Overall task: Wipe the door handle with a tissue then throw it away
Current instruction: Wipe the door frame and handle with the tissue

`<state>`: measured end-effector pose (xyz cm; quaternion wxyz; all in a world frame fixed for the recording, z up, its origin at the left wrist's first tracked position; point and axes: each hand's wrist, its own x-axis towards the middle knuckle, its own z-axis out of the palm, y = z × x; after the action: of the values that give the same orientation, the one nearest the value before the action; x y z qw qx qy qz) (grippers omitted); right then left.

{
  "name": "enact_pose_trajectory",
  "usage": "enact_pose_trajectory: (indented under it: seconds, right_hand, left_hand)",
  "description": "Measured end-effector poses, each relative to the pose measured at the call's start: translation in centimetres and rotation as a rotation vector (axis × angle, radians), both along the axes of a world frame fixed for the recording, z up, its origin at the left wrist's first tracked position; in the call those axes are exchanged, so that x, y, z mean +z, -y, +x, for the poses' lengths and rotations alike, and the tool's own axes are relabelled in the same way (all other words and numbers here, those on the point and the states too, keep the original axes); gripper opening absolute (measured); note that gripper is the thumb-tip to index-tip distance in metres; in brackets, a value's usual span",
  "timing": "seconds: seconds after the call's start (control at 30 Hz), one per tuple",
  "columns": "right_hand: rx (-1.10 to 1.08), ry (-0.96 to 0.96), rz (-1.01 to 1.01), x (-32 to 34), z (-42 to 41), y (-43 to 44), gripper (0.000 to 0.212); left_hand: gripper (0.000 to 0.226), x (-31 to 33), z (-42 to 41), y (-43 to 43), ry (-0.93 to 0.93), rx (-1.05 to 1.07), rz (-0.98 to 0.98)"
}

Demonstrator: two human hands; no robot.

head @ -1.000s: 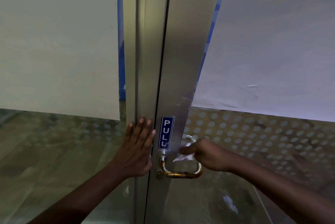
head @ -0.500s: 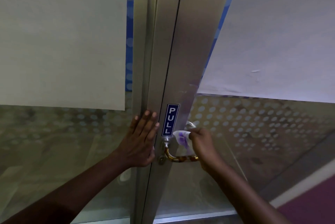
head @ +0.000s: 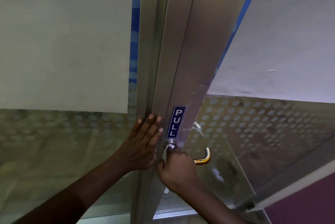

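Note:
The brass and steel door handle juts from the metal door stile below a blue PULL sticker. My right hand is closed around the handle's inner end by its round base, pressing a white tissue against it; only a small strip of tissue shows above my fingers. The handle's curved outer end is bare. My left hand lies flat with fingers spread on the door frame, just left of the sticker.
Glass panels with frosted dots and large white paper sheets flank the stile. The right-hand door leaf is angled open. A purple floor shows at bottom right, and a metal threshold runs along the bottom.
My right hand slid with the tissue from the handle's outer bend to its inner end near the base. The outer end is now uncovered. My left hand stays flat on the frame.

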<state>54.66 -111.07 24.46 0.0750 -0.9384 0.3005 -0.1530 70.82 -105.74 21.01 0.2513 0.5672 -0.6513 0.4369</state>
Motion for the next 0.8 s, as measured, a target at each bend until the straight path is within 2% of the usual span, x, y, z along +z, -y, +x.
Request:
enact_pose_trajectory:
  seconds: [0.07,0.23,0.3,0.4,0.47,0.53,0.63,0.8]
  right_hand:
    - [0.024,-0.016,-0.027,0.2,-0.1,-0.3,0.049]
    - [-0.020,-0.113,-0.044,-0.2,0.7,1.2,0.025]
    - [-0.042,-0.194,-0.072,-0.4,1.1,1.4,0.023]
    - [-0.097,-0.176,-0.038,-0.7,1.0,1.4,0.020]
    - [-0.117,-0.167,-0.140,-1.1,0.8,1.1,0.018]
    - [-0.085,-0.153,-0.339,-2.0,0.8,0.6,0.020]
    - [-0.050,-0.104,-0.528,-2.9,0.8,0.2,0.030]
    - [0.044,-0.074,-0.644,-3.5,0.0,1.3,0.025]
  left_hand:
    - [0.060,-0.3,0.2,0.2,0.013,0.021,-0.012]
    - [0.056,-0.6,0.4,0.5,0.060,0.063,-0.041]
    - [0.054,-0.6,0.4,0.6,0.064,0.076,-0.060]
    - [0.052,-0.4,0.3,0.5,0.069,0.093,-0.069]
    - [0.055,-0.3,0.1,0.5,0.075,0.103,-0.077]
    - [0.062,-0.3,0.0,0.7,0.076,0.120,-0.082]
    - [0.071,-0.5,-0.2,0.9,0.068,0.150,-0.085]
    - [0.085,-0.8,-0.6,1.3,0.058,0.197,-0.110]
